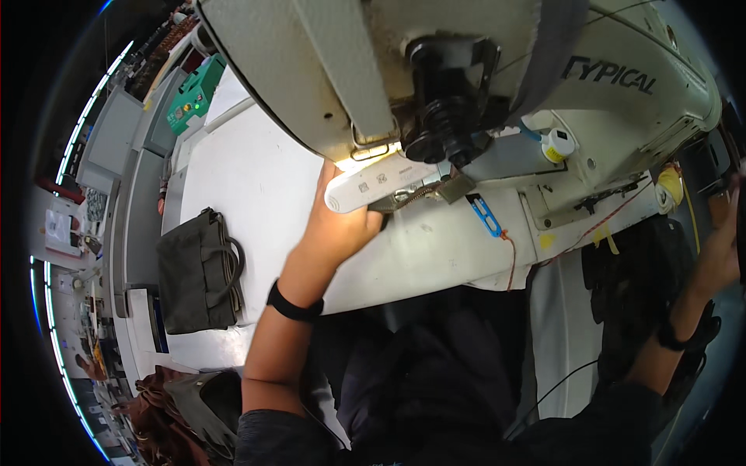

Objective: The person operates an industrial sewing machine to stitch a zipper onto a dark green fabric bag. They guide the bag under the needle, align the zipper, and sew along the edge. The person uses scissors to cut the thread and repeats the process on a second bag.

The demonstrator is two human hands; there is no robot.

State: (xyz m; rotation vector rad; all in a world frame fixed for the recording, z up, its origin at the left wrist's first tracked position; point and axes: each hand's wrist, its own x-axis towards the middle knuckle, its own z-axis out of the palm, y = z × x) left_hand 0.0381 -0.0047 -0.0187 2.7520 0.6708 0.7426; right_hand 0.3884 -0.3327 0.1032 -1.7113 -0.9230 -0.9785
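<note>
Left hand rests fingers-hidden, grip unclear, under the sewing machine on the white worktop, right hand reaching aside, grip unclear; dark folded bag lies unsewn nearby.

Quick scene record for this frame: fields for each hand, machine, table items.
setting: white work table with an industrial sewing machine
left hand: left hand reaches under the machine head, by the lit needle area; black band on wrist
right hand: right hand far out at the picture's right edge, against dark material; grip unclear
on table: folded dark grey bag to the left of the left arm
lower left: brown and grey bags piled below the table edge
machine detail: blue clip on its front
</note>
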